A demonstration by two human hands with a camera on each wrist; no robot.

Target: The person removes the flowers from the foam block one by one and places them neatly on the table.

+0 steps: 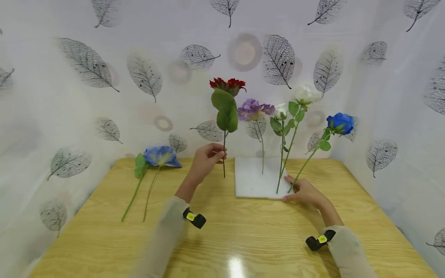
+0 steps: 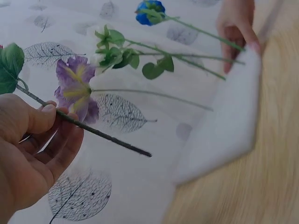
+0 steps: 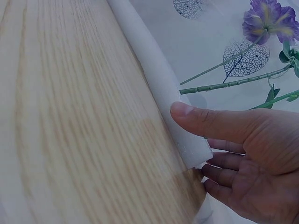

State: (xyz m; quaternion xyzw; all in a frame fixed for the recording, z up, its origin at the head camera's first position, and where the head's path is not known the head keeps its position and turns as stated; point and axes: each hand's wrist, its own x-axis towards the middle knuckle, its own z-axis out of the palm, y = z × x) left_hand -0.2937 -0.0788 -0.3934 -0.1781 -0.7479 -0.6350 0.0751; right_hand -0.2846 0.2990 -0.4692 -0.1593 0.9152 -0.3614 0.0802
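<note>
My left hand (image 1: 206, 158) pinches the dark stem of a red artificial flower (image 1: 227, 87) between thumb and fingers. The flower stands nearly upright, with large green leaves under its bloom; its lower stem end (image 2: 145, 153) hangs free, left of a white foam block (image 1: 250, 187). At the block's right front corner, my right hand (image 1: 307, 193) holds the edge, thumb (image 3: 205, 121) on the front side and fingers round the corner. Stuck in the foam are a purple flower (image 1: 251, 110), two white roses (image 1: 306, 95) and a blue rose (image 1: 340, 123) leaning right.
On the left of the wooden table (image 1: 222, 235) lie a blue flower (image 1: 161, 156) on a thin stem and a thicker green stem (image 1: 133, 199) with leaves, whose bloom I cannot make out. A leaf-printed white curtain (image 1: 194, 23) hangs behind and at both sides.
</note>
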